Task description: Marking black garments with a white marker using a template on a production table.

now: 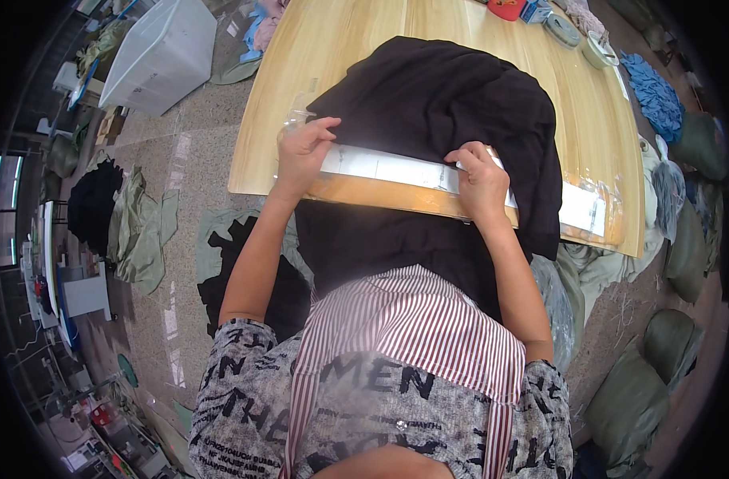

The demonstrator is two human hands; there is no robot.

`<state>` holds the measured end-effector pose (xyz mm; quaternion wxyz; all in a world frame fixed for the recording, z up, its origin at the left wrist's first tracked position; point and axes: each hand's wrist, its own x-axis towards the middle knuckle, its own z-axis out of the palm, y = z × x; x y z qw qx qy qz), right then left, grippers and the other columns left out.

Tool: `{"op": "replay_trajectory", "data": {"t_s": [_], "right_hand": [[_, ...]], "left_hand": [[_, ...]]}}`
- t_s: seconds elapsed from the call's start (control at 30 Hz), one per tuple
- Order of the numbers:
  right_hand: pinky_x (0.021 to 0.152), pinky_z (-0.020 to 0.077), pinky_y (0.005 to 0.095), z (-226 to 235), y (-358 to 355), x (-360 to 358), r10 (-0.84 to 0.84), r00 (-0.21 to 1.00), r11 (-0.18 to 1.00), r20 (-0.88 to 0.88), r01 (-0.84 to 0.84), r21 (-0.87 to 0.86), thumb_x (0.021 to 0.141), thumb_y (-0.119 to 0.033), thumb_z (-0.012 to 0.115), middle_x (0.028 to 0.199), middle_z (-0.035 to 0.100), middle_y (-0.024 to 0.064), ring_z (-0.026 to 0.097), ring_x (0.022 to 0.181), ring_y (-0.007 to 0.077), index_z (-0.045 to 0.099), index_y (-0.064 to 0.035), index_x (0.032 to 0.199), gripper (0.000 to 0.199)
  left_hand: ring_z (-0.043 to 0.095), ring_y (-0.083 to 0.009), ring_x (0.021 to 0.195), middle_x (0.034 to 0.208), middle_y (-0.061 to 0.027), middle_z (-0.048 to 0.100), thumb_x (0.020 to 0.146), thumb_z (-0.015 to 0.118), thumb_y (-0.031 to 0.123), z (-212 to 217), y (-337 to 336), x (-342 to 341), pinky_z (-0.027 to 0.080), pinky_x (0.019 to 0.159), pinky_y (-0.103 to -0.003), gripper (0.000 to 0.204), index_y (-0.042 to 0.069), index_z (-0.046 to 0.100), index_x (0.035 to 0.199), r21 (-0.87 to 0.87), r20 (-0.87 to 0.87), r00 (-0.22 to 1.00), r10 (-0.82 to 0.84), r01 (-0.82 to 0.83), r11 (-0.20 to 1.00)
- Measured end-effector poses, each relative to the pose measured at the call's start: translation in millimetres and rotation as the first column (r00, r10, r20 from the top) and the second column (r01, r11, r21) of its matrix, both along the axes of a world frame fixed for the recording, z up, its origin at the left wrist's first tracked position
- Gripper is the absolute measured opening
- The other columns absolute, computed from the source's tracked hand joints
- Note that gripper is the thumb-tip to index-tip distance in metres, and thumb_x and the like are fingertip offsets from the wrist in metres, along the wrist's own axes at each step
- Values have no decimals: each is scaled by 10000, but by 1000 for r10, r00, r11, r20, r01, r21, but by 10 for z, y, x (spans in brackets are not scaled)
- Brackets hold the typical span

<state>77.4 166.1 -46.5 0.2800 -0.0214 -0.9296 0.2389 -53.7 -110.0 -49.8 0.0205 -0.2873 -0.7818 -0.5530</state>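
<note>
black cloth (pixel 436 96) ran along its near edge from one hand to the other: the right hand (pixel 482 182) was curled tight, thumb and fingers apparently pinching that edge, while the left hand (pixel 303 156) had its fingers loosely bent at the cloth's left end, and whether they gripped any fabric could not be told. just below, between the hands, a white paper strip (pixel 372 164) lay bare beside an orange-brown band (pixel 388 195) along the near rim of the tabletop (pixel 292 48). the cloth was heaped on the tabletop beyond the strip, and more of it hung below the rim in front of the striped apron (pixel 416 307), the two parts joined past the right hand. the step in hand looked like lining up the cloth's edge against the strip; the next move seemed to call for a firm hold at both ends and an even, level pull, so that the creases beyond did not drag the edge askew. farther out, a red container (pixel 506 9) and a white cup (pixel 600 53) stood along the tabletop's far right side, a white bin (pixel 161 52) stood to the left, crumpled olive cloth (pixel 141 231) lay on the floor (pixel 221 144) nearer that side, and green bundles (pixel 632 395) sat to the right.
</note>
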Motion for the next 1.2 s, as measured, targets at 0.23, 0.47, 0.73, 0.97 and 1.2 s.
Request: {"op": "replay_trajectory", "data": {"t_s": [0.23,0.47,0.73,0.97,1.2], "right_hand": [[613,495,314,48,-29,29,5,999,999,40,-3,-52,687,99,576,837,619,4,632,708,202,679,-112,810,265],[560,486,351,-6,0,13,-11,999,1000,-47,11,-11,671,63,589,826,621,-17,629,656,215,659,-134,758,226],[577,501,355,-58,6,7,4,999,1000,-52,-5,-10,680,34,581,850,620,-5,634,654,233,663,-134,770,207],[625,503,352,17,89,43,85,996,969,13,-80,-232,749,-42,610,900,633,16,635,678,237,697,-122,813,134],[615,467,302,305,-58,-8,191,958,739,216,5,-673,901,-243,600,725,644,69,582,605,156,683,-22,807,255]], "left_hand": [[607,-211,1075,1122,-148,661,794,547,-115,-74,-5,73,461,919,-311,150,-15,612,885,95,-73,997,6,1,995],[580,-295,1126,1169,-139,638,785,585,-103,-10,-89,84,448,952,-368,150,-13,623,899,-285,-408,913,0,-128,950],[470,-355,1247,1210,-147,582,787,625,33,134,758,770,363,1040,-487,279,34,615,1066,-339,-545,832,-108,-100,935],[277,-379,1366,1410,-184,391,718,732,448,20,949,978,195,1082,-601,708,97,526,1297,-593,-364,897,-251,-16,805],[246,-420,1371,1425,-207,362,653,783,457,69,958,1007,199,1084,-601,793,136,511,1325,-591,-326,919,-223,-14,806]]}}
